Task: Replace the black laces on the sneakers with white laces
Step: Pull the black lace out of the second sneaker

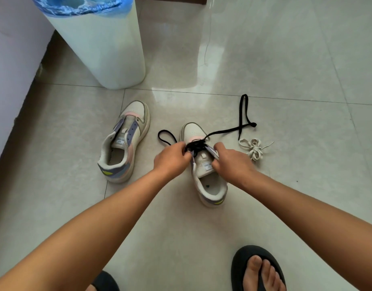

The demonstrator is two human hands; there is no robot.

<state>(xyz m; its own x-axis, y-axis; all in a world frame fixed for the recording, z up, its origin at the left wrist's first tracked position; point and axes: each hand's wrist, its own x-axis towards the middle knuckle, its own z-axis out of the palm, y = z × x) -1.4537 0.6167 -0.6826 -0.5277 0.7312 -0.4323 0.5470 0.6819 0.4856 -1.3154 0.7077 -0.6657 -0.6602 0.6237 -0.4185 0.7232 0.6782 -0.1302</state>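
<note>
The black lace [198,143] was bunched in a dark tangle over the lower eyelets of the right-hand sneaker [204,164], and that knot of cord was hard to read: which strand ran through which eyelet could not be told. The left hand [170,158] had its fingers curled in at the tangle, pinching the lace, though the fingertips were tucked under and out of sight. The right hand [231,160] gripped the sneaker's right eyelet flap and tongue edge, its fingertips hidden too. One loop of the lace trailed out left on the floor [285,206], another strand ran off right toward the toe side. This sneaker sat mid-floor, cream with a pink band, a lilac eyelet strip and a yellow-green heel patch, toe pointing away.

The second sneaker [123,143] lay to the left, apart, no lace in it, tongue label too small to read. A loose black lace [243,114] lay on the tiles to the right, and just below it the white laces [254,149] were bundled in a knot. A white bin [101,45] with a blue liner stood behind, its top cut off. A foot in a black sandal [257,269] was cropped at the bottom edge.
</note>
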